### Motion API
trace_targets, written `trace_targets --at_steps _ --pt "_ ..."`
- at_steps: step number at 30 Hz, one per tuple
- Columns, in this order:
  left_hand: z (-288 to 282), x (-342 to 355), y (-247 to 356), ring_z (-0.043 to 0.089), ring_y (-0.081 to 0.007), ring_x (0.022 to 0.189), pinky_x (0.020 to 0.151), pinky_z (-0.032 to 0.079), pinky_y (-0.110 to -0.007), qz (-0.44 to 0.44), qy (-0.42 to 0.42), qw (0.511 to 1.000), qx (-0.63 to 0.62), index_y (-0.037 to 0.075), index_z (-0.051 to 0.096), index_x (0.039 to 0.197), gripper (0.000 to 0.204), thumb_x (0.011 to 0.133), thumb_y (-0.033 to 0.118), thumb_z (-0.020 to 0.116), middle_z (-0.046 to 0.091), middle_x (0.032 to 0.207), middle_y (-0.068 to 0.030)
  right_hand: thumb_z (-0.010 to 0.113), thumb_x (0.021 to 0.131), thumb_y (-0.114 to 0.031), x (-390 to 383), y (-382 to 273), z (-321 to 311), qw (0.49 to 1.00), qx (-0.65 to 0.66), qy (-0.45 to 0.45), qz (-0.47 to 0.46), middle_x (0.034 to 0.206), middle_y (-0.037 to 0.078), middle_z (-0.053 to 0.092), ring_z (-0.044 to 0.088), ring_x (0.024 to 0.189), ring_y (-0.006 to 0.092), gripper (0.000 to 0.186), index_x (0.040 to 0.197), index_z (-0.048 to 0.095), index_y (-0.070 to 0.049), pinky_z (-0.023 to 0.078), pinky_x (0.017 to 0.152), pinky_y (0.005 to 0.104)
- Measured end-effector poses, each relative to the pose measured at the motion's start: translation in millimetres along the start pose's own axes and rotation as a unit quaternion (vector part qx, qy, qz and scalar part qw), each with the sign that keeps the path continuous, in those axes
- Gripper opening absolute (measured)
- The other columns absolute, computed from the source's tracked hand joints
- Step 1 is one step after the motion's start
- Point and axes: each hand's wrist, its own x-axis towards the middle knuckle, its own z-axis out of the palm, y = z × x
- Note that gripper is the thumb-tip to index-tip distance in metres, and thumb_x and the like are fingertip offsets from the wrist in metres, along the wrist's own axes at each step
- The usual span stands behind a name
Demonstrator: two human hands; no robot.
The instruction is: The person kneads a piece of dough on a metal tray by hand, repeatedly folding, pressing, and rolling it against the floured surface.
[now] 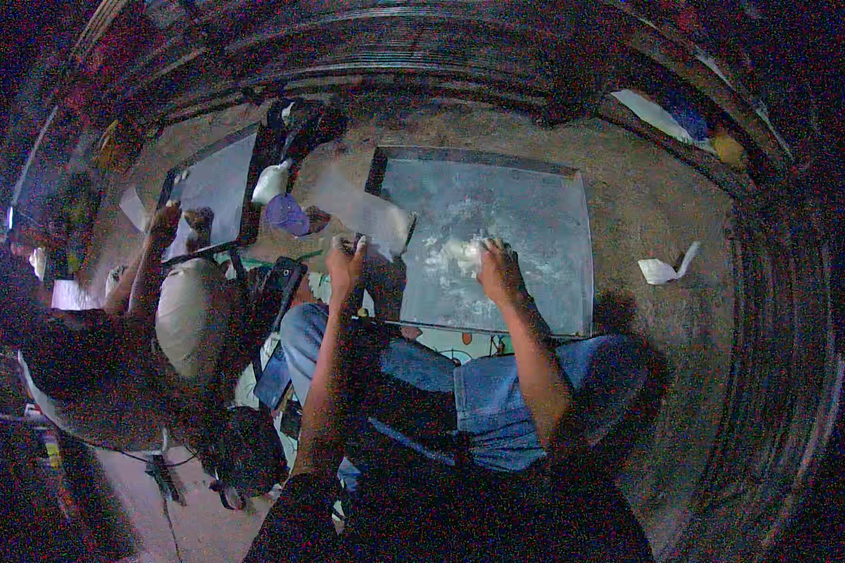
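Across the dim brown floor (652,211), a large square tray (535,206) with a grey bed and dark raised rim is lying just beyond the person's legs, which are showing in blue jeans (507,408). To its left, a co-worker (75,342) is bending over a smaller-looking dark-rimmed tray (218,192), both hands reaching to its near side. Between the two trays, a pale sheet (383,214) is hanging over the large tray's left edge, its outline blurring. The left hand (347,261) is pinching the sheet's near edge between thumb and fingers. The right hand (500,267) is curling its fingers against a white lump (462,253) near the middle of the large tray — whether it is gripping or only pressing, I cannot tell. Near the smaller tray, a purple rounded object (284,215) is resting just beside a white bundle (271,184). Right of the large tray, a bent white scrap (662,270) is lying apart. Smallest of all, white powder (460,211) is speckling the grey bed — thickest around the lump.
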Motion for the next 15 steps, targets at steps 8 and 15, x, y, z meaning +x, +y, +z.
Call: trace_targets --at_steps 8,15 --pt "3.9 -41.4 119.0 0.063 -0.0308 0.082 0.073 0.050 -0.041 0.139 -0.204 0.969 0.012 0.002 0.062 0.099 0.021 0.084 0.016 0.067 0.064 0.094 -0.0165 0.066 0.074 -0.002 -7.7 46.5 -15.5 0.988 0.116 -0.068 0.080 0.122 0.020 0.058 0.057 0.112 0.0368 0.046 0.119 0.058 -0.002 0.048 0.092 0.0432" --pt "29.8 -49.7 109.7 0.062 -0.0410 0.084 0.074 0.050 -0.043 0.155 -0.311 0.938 0.014 -0.001 0.060 0.097 0.023 0.079 0.012 0.066 0.063 0.090 -0.0224 0.061 0.079 -0.003 -13.6 35.3 -63.9 0.984 0.129 -0.103 0.062 0.122 0.017 0.059 0.056 0.114 0.0344 0.041 0.119 0.058 -0.003 0.048 0.094 0.0410"
